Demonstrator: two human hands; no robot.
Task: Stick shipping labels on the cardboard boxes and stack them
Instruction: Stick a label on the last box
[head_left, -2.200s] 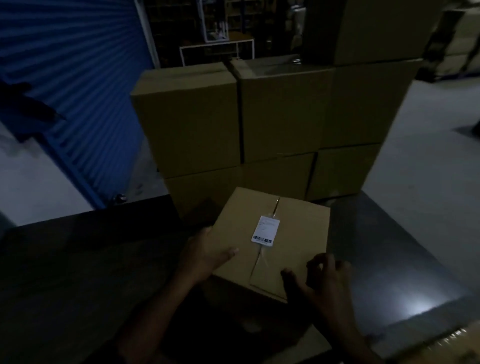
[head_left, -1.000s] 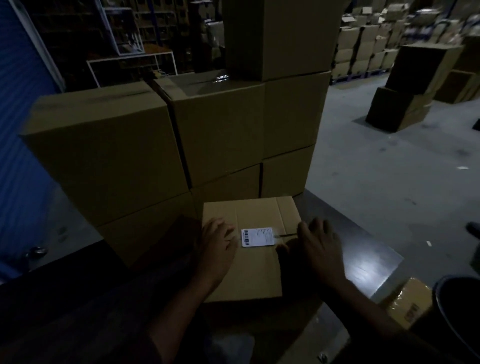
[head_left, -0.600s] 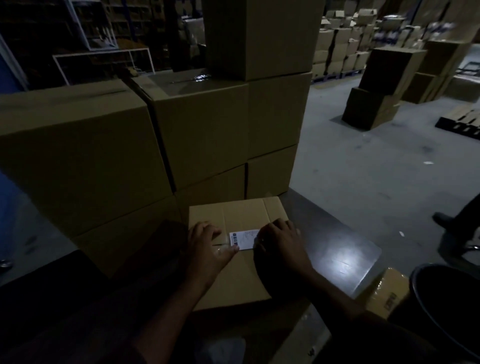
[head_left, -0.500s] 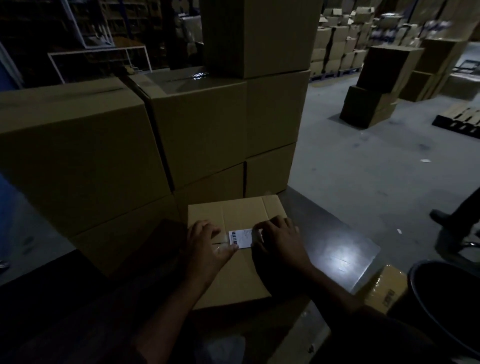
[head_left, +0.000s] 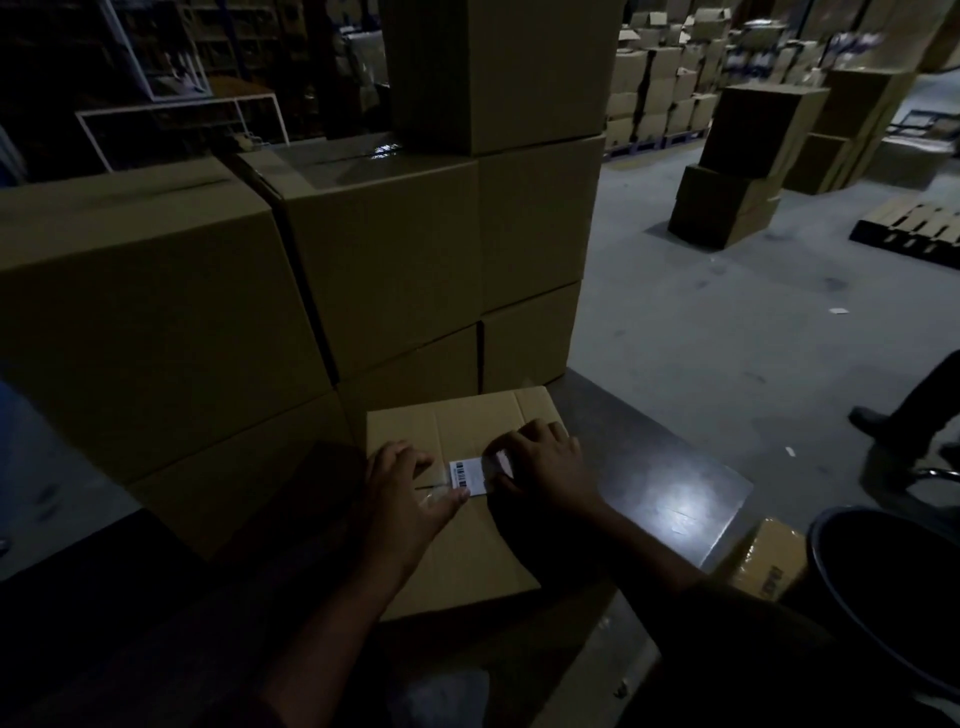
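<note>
Head view looks down at a brown cardboard box (head_left: 467, 551) lying flat on a dark table (head_left: 649, 493). A white shipping label (head_left: 466, 474) with a bar code sits on top of the box, near the middle seam. The label lies between the two hands. The left hand (head_left: 402, 491) rests flat on the box just left of the label, fingers spread, and its thumb touches the label's lower edge. The right hand (head_left: 545, 467) lies on the label's right part and covers it, with its fingers bent down and pressing. It is too dark to tell if the fingers pinch the label's edge. Behind the box stands a tall stack of big boxes (head_left: 363, 249). A dark round bin (head_left: 883, 587) sits at the right, and a small taped box (head_left: 769, 564) is beside the table.
</note>
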